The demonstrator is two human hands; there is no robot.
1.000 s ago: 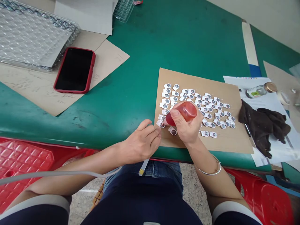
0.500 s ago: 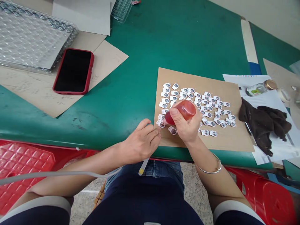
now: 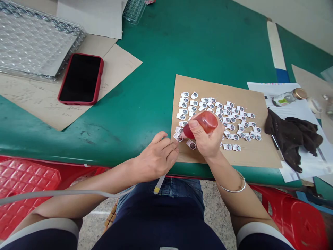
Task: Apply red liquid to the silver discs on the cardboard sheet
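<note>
Wears a navy top [image 3: 158, 224], short sleeves [image 3: 57, 224] banded pale grey, blue jeans [image 3: 186, 190], thin silver bangle [image 3: 236, 191] around right forearm [image 3: 225, 173].

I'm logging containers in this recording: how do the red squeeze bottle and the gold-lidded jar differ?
The red squeeze bottle is held tilted in the right hand; the gold-lidded jar rests unheld on the white sheet. The bottle tapers to a narrow end; the jar has a broad lid. Both look partly see-through.
</note>
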